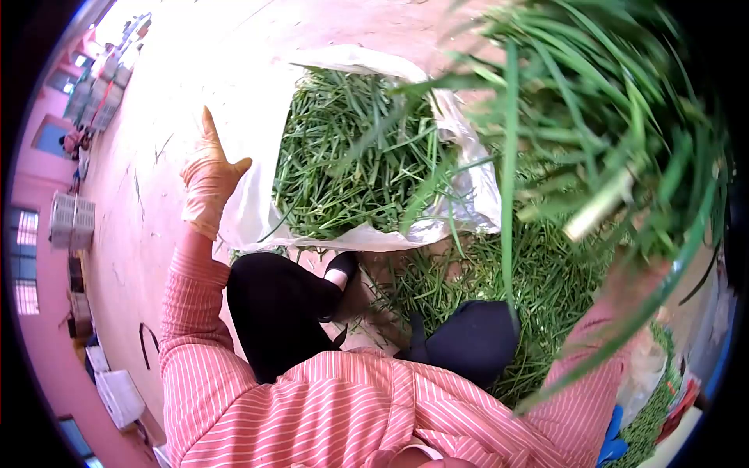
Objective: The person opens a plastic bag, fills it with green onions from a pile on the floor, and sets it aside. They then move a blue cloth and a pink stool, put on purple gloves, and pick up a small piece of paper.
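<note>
A white plastic sheet [367,236] lies on the floor ahead of me, with a heap of long green stalks [351,156] on it. My left hand [211,175], in a pale glove, is left of the sheet with thumb and finger spread and nothing in it. On the right, a large loose bunch of green stalks [593,117] is raised close to the camera, blurred in part. It stands over the end of my right arm and hides my right hand. One long leaf hangs down from the bunch.
More green stalks [538,273] cover the floor right of my knees. Grey crates [72,221] stand along the pink wall at the left, with stacked crates [101,101] and a person [74,142] farther back. A white box [119,398] is at the lower left. Blue and red items lie lower right.
</note>
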`<state>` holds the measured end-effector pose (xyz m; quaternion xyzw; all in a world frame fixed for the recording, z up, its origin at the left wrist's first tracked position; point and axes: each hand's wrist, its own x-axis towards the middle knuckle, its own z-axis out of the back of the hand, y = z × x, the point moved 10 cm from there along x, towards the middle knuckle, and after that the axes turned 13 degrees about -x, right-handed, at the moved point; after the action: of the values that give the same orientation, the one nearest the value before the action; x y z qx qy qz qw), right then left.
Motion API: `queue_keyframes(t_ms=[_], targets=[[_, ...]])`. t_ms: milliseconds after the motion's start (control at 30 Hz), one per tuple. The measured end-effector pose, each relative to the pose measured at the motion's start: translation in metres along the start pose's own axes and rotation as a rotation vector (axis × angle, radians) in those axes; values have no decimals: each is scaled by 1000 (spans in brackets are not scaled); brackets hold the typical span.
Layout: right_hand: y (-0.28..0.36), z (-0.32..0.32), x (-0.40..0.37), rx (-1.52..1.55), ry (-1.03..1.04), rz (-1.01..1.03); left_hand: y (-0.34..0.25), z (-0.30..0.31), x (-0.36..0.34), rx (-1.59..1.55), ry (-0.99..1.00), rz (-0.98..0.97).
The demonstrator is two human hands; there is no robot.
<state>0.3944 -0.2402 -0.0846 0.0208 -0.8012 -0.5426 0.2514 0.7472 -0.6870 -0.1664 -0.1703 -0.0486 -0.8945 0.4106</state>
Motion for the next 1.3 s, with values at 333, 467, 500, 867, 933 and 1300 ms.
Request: queue_keyframes(t_ms=[333, 467, 500, 867, 933, 1300], targets=[[-250, -303, -111, 115, 750, -112, 73, 6, 48, -1951, 255, 399], [-372, -322, -246, -1494, 1068, 561, 57, 1, 51, -2133, 414, 376], [-392, -325, -264, -1548, 1220, 565, 41, -3, 37, -2089, 392, 364], [-274, -406, -152, -1425, 353, 659, -47, 25, -17, -2382, 412, 276], [-353, -409, -207, -1395, 678, 645, -37, 21, -7, -2392, 350, 257], [-261, -382, -113, -1016, 525, 721, -19, 23, -30, -2379, 208, 318]])
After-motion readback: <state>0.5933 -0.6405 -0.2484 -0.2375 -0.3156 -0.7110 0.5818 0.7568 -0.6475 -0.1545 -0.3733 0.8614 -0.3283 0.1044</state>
